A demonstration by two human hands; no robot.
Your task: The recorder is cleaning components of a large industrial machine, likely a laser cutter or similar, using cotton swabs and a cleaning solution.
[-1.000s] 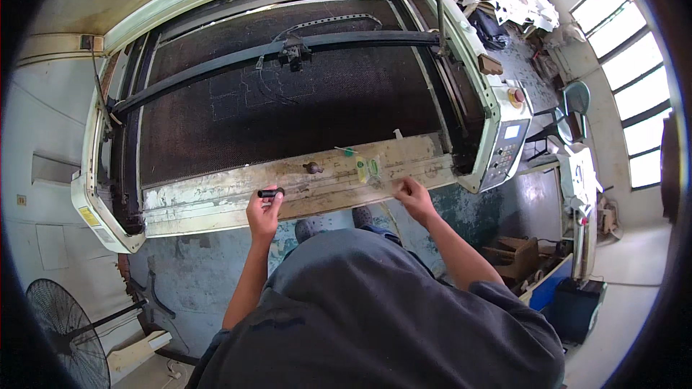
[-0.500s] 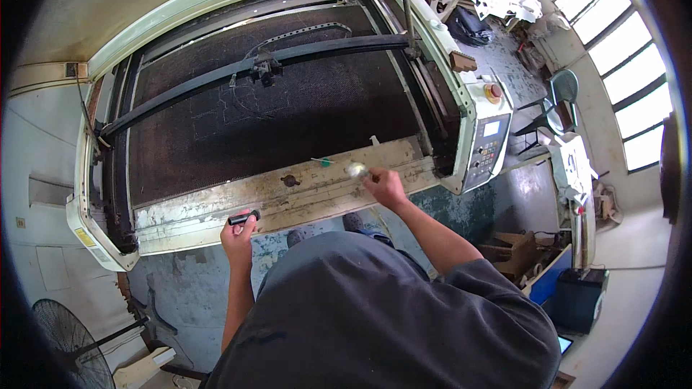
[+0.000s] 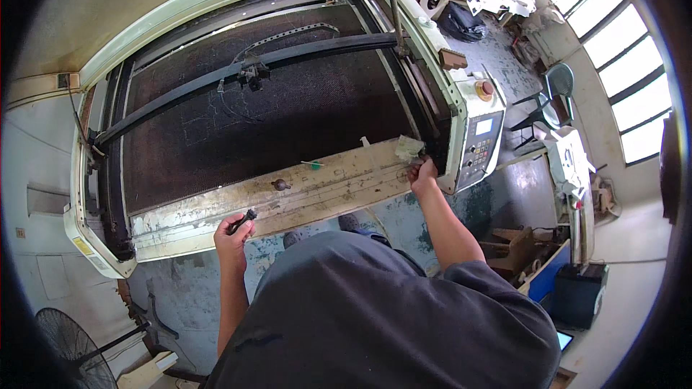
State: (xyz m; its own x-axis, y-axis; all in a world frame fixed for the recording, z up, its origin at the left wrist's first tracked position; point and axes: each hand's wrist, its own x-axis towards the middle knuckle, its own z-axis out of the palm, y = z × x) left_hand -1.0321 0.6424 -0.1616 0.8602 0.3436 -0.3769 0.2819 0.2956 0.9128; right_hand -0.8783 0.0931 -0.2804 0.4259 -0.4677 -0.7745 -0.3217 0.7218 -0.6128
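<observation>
My left hand (image 3: 231, 235) is closed around a short black cylinder (image 3: 245, 220), held over the near edge of the pale metal ledge (image 3: 339, 180) of a large flatbed cutting machine. Its exact kind I cannot make out. At the right end of the ledge, my right hand (image 3: 424, 175) has its fingers pinched together at a small, pale, see-through sheet or bag (image 3: 409, 148). A round dark knob (image 3: 280, 184) sits on the ledge between my hands. Farther back on it lies a small green piece with a white stick (image 3: 316, 166).
Behind the ledge stretches the dark machine bed (image 3: 288, 112), crossed by a gantry beam with a carriage (image 3: 253, 73). A control panel (image 3: 481, 140) with a red stop button (image 3: 484, 90) stands just right of my right hand. A fan (image 3: 76, 346) is at lower left.
My right hand has moved right along the ledge with the pale sheet or bag. In my left hand the black cylinder has tilted, its far end now pointing up and away. The view has shifted slightly.
</observation>
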